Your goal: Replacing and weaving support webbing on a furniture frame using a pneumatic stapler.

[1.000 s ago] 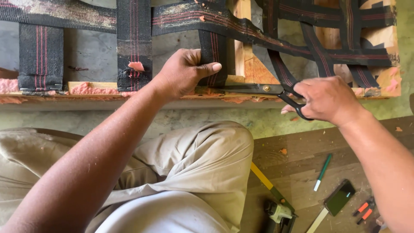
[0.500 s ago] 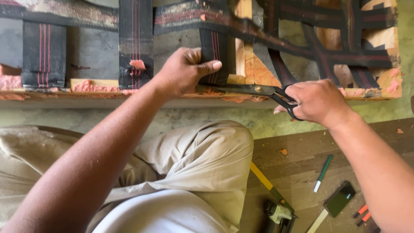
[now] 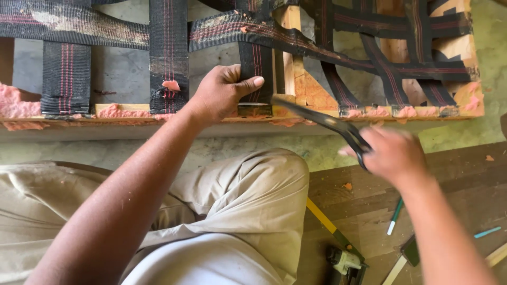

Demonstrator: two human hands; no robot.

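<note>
Black webbing with thin red stripes crosses the wooden frame (image 3: 296,79) in front of the person, some straps running upright and others slanting across them. On the left side I count three upright straps; toward the right they overlap too much to count. Pink foam scraps (image 3: 16,103) cling along the frame's lower rail.

The left hand (image 3: 222,92) is clamped on the third strap (image 3: 253,63), fingers wrapped behind it and the thumb laid across its front, just above the rail. The right hand (image 3: 393,153) is closed around the handles of one pair of black scissors (image 3: 322,120); it is blurred, so the grip is hard to read in detail. The scissors' blades reach up and left, their tip at the rail right beside the held strap, just below the left thumb. I cannot tell whether the blades are parted.

Below, the person's knee in beige trousers (image 3: 253,195) is bent toward the frame. On the dark plank floor lie one green pen (image 3: 394,216), one staple gun (image 3: 346,261) and a yellow strip (image 3: 322,219).
</note>
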